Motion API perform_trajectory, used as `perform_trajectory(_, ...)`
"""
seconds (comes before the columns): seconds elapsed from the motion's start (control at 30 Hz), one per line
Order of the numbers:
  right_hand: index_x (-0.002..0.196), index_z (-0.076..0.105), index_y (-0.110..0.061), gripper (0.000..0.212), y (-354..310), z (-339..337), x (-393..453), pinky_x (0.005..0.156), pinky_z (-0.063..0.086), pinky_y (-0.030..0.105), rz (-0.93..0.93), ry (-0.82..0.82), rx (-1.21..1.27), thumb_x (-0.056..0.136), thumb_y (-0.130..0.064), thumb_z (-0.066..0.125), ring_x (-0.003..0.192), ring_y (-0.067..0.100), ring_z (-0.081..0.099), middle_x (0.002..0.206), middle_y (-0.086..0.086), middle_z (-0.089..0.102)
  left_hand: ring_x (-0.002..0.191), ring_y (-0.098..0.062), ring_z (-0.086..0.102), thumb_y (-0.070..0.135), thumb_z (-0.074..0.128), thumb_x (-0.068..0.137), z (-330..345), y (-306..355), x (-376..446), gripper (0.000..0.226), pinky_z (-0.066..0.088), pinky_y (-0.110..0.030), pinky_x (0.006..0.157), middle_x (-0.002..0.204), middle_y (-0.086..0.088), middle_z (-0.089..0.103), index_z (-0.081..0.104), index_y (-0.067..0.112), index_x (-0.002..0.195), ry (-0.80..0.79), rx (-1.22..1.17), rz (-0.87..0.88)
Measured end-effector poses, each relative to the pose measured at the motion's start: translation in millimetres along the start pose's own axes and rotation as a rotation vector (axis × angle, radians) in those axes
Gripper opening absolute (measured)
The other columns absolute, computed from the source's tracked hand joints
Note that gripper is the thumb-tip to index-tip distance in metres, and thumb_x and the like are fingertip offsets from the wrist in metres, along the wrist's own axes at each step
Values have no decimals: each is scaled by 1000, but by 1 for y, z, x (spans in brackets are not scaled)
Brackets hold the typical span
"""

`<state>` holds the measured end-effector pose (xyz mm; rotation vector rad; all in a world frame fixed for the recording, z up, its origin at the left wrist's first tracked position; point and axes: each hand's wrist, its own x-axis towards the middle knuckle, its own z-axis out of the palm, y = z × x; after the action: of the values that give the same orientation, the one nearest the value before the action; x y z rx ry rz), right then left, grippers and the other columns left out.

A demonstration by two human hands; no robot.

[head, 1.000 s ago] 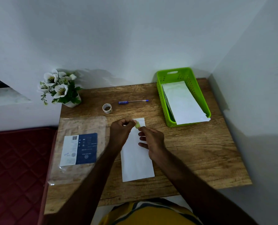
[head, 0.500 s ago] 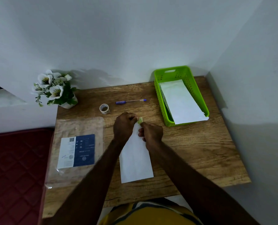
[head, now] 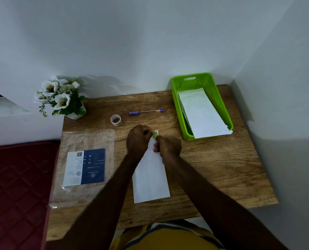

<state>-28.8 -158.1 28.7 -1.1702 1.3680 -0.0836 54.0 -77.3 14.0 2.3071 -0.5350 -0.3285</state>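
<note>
Asking: how do I get this small green piece (head: 155, 133) down neatly? It sits right at the far end of the white envelope (head: 150, 177), which lies flat on the wooden table (head: 222, 159) with its long side pointing away from me. My left hand (head: 138, 139) and right hand (head: 168, 147) both pinch the piece between thumb and fingertip, with the other fingers curled in. It's too small to say if it's a sticker or a bit of tape.

Answering: I'd say two pinching hands is one too many for something that tiny. Let one hand keep the pinch and flatten the other on the envelope so the paper can't slide. Line one edge of the green piece up with the envelope's end and touch that edge down first. Then smooth away from it with a fingertip so it doesn't wrinkle or go on crooked.

You've got room to work. The tape roll (head: 116, 120) is just past your left hand and the blue pen (head: 145, 112) is further back. The green basket (head: 175, 98) with more white sheets is off to the right. The clear packet (head: 87, 165) lies to the left, and the flower pot (head: 61, 98) is in the back corner. Just don't drag an elbow over that packet.
</note>
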Motion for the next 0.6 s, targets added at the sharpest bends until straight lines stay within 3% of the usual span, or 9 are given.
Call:
perform_trajectory(0.1,84,75,2,35,-2,0,3,34,35,13,3,-4,6,90,-32,75,35,5,56,62,2,70,90,-12,63,24,72,93,1,1,-1,14,46,-27,78,100,0,73,79,17,102,10,13,3)
perform_trajectory(0.43,78,74,0,30,-2,-1,7,34,37,16,-7,-1,11,89,-28,75,36,8,58,60,5,70,89,-15,66,26,76,89,4,0,-2,10,56,-40,81,95,1,74,79,18,94,45,26,6)
perform_trajectory(0.6,76,73,-2,36,-2,2,9,36,37,17,30,-36,-4,86,-37,78,39,10,60,64,6,73,82,-11,68,26,77,88,2,3,0,9,58,-37,79,88,4,76,80,18,91,10,-10,-18)
